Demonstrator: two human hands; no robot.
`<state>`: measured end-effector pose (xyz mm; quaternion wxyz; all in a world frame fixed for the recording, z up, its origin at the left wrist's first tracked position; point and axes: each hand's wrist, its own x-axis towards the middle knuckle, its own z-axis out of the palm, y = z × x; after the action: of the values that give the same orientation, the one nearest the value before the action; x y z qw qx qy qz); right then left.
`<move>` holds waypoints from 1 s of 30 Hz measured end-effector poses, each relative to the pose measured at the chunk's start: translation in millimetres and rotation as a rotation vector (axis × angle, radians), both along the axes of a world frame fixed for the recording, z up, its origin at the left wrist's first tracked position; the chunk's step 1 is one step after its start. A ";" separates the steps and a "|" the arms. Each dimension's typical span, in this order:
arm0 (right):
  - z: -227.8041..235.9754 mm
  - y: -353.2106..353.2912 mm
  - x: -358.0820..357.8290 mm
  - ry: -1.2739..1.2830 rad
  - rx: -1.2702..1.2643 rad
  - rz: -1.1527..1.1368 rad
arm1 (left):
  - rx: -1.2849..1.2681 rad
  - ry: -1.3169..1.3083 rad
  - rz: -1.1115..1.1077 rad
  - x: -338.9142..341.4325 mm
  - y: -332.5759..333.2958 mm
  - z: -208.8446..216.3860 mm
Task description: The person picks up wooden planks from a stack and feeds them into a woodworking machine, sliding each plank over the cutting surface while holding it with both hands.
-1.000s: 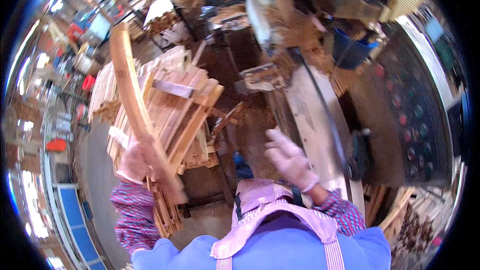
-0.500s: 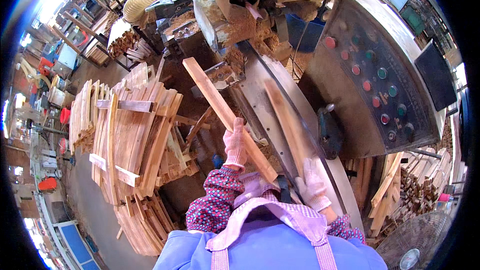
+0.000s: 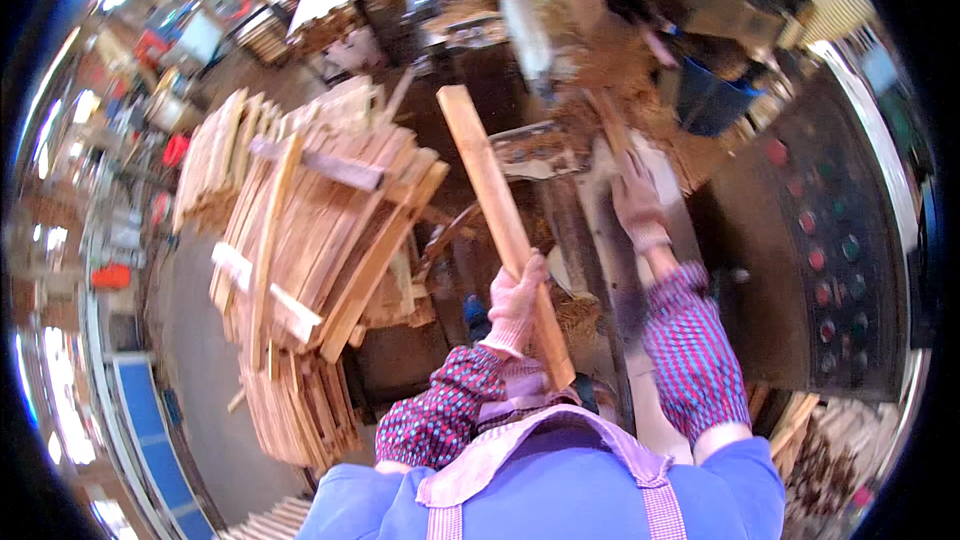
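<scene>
My left hand [image 3: 517, 305], in a pale knit glove, is closed round a long wooden board [image 3: 490, 180] held at a slant in front of my body. My right hand [image 3: 638, 202], gloved too, reaches far forward over the metal machine bed [image 3: 655, 390]. Its fingers stretch out flat against the near end of a second wooden strip [image 3: 608, 118], whose far end runs under the sawdust-covered machine head. Motion blurs this strip and the fingertips somewhat.
Left of me stands a tall stack of wooden boards [image 3: 320, 230] with loose pieces across it. A control panel [image 3: 830, 250] with red and green buttons flanks the right side. Beyond the bed is a blue bin [image 3: 712, 98]. More cut wood [image 3: 840, 450] lies at lower right.
My right hand has slid forward along the bed, and the second strip has moved into the machine head. My left hand still grips its board. The view has swung to the right.
</scene>
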<state>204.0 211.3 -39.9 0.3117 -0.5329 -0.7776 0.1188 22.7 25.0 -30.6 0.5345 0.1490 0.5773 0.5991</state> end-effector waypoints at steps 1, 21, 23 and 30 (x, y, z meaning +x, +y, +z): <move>6.1 -30.0 -7.1 0.148 -0.248 0.045 | 0.019 0.009 0.024 -2.1 4.2 2.2; -32.1 -122.3 87.0 -0.807 -0.070 -0.209 | -0.892 1.427 -0.191 -436.9 -25.9 77.2; -53.8 -54.1 66.2 -0.720 0.100 -0.130 | -0.883 1.240 -0.203 -397.2 -25.5 120.1; -14.8 -13.8 -3.5 -0.244 0.005 -0.085 | -0.237 0.506 -0.149 -290.4 -53.7 146.2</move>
<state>200.5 197.5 -54.7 0.2206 -0.5751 -0.7869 0.0378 -267.8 -28.7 115.6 0.4297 0.2721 0.7458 0.4303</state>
